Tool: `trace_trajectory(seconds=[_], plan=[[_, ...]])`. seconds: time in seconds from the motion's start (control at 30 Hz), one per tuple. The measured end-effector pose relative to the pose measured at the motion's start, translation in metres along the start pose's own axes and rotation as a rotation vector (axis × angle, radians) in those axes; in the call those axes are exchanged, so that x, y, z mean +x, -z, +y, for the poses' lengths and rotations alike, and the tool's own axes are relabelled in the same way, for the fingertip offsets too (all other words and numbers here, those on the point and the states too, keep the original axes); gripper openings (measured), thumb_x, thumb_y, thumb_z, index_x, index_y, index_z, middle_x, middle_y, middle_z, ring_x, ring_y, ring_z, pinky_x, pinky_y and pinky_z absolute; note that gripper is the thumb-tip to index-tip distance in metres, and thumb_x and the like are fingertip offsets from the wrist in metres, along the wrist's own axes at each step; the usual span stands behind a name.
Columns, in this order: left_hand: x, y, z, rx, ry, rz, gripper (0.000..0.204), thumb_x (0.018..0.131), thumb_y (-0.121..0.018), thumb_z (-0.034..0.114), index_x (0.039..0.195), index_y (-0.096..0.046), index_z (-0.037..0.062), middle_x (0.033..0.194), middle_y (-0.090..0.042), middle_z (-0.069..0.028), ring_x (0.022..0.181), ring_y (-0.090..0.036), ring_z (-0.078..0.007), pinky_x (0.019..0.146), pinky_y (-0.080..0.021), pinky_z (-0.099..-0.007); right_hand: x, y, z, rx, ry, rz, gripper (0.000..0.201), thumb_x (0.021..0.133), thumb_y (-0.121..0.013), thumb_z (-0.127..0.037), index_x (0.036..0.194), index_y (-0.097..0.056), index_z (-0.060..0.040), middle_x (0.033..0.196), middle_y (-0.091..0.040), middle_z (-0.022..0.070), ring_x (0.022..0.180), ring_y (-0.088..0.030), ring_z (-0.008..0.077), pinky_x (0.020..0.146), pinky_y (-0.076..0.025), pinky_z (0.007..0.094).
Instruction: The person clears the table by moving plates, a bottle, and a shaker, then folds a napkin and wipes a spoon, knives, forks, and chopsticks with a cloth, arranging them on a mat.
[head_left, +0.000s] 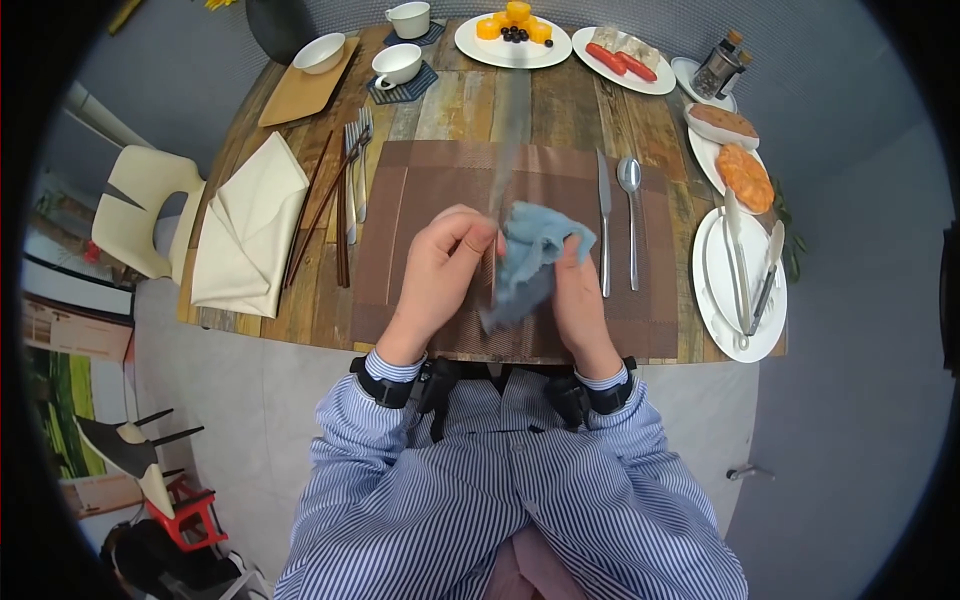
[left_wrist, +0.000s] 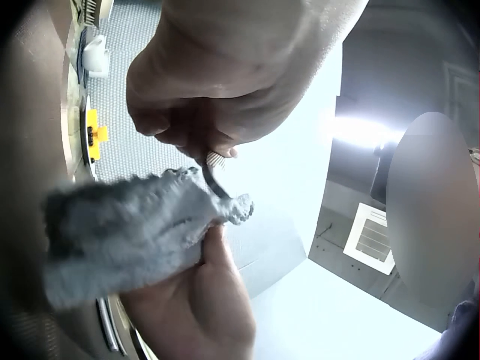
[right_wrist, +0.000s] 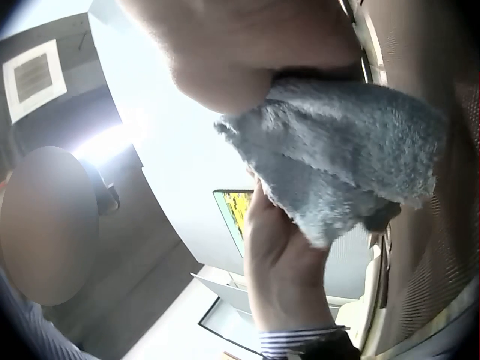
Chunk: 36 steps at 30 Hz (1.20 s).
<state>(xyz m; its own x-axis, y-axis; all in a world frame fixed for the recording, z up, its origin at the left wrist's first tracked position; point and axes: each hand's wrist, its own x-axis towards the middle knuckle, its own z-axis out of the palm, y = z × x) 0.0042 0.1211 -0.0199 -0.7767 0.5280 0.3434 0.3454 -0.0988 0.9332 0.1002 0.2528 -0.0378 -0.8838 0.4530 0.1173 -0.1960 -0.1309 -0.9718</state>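
In the head view my left hand (head_left: 438, 268) and right hand (head_left: 581, 308) meet above the brown placemat (head_left: 410, 190). A fluffy light-blue cloth (head_left: 535, 240) is held in my right hand, with the thumb pressed on it and folds hanging down. The left wrist view shows a slim, curved metal utensil (left_wrist: 214, 178) running from my left fingertips into the cloth (left_wrist: 135, 232). Finely ridged at the left-hand end, it is otherwise hidden by the cloth and fingers; I cannot tell which utensil it is. Seen from the right wrist, the cloth (right_wrist: 337, 150) covers most of the fingers.
Right of the hands lie a knife (head_left: 604, 220) and a spoon (head_left: 631, 215). Forks (head_left: 362, 165), chopsticks (head_left: 318, 210) and a folded cream napkin (head_left: 250, 230) are at left. Food plates, cups (head_left: 397, 64) and an oval plate (head_left: 708, 290) with tongs line the far and right edges.
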Motion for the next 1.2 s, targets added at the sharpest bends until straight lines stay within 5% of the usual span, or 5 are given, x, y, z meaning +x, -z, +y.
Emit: trace_trajectory(seconds=[0.2, 0.5, 0.67, 0.93, 1.2], plan=[[-0.011, -0.009, 0.005, -0.269, 0.332, -0.238, 0.023, 0.094, -0.055, 0.017, 0.085, -0.064, -0.0029, 0.082, -0.057, -0.0024, 0.077, -0.054, -0.0106, 0.070, -0.044, -0.0225, 0.007, -0.005, -0.011, 0.198, -0.129, -0.226, 0.039, 0.099, -0.044, -0.035, 0.118, -0.054, -0.0025, 0.104, -0.059, 0.0028, 0.096, -0.052, 0.0090, 0.086, -0.042, 0.0238], [-0.011, -0.011, -0.006, 0.096, 0.071, -0.107, 0.014, 0.088, -0.062, 0.009, 0.090, -0.065, -0.0048, 0.079, -0.059, -0.0042, 0.071, -0.058, -0.0101, 0.066, -0.047, -0.0218, 0.000, -0.007, 0.000, 0.047, -0.065, -0.045, 0.030, 0.098, -0.050, -0.025, 0.114, -0.057, -0.0001, 0.102, -0.061, 0.0021, 0.093, -0.053, 0.0076, 0.083, -0.044, 0.0238], [0.006, -0.023, -0.003, -0.243, 0.396, 0.008, 0.015, 0.087, -0.064, 0.008, 0.092, -0.067, -0.0058, 0.076, -0.064, -0.0057, 0.059, -0.059, -0.0084, 0.053, -0.049, -0.0196, -0.008, -0.001, -0.003, -0.108, 0.001, 0.013, 0.027, 0.095, -0.055, -0.020, 0.110, -0.059, 0.0017, 0.095, -0.064, 0.0047, 0.087, -0.057, 0.0102, 0.077, -0.046, 0.0256], [0.049, -0.033, -0.018, -0.250, 0.524, -0.167, 0.023, 0.087, -0.067, 0.021, 0.090, -0.067, -0.0013, 0.076, -0.064, -0.0038, 0.066, -0.060, -0.0061, 0.058, -0.049, -0.0181, -0.023, 0.036, -0.020, -0.518, 0.096, 0.082, 0.022, 0.087, -0.062, -0.012, 0.105, -0.063, 0.0004, 0.087, -0.067, 0.0107, 0.076, -0.062, 0.0152, 0.070, -0.048, 0.0281], [0.062, -0.065, -0.055, -0.097, 0.695, -0.505, 0.032, 0.084, -0.071, 0.022, 0.073, -0.063, -0.0067, 0.067, -0.063, -0.0081, 0.058, -0.063, -0.0099, 0.052, -0.055, -0.0201, -0.038, 0.076, -0.044, -0.338, 0.068, 0.387, 0.021, 0.088, -0.062, -0.011, 0.104, -0.062, 0.0017, 0.093, -0.066, 0.0038, 0.083, -0.058, 0.0088, 0.074, -0.047, 0.0242]])
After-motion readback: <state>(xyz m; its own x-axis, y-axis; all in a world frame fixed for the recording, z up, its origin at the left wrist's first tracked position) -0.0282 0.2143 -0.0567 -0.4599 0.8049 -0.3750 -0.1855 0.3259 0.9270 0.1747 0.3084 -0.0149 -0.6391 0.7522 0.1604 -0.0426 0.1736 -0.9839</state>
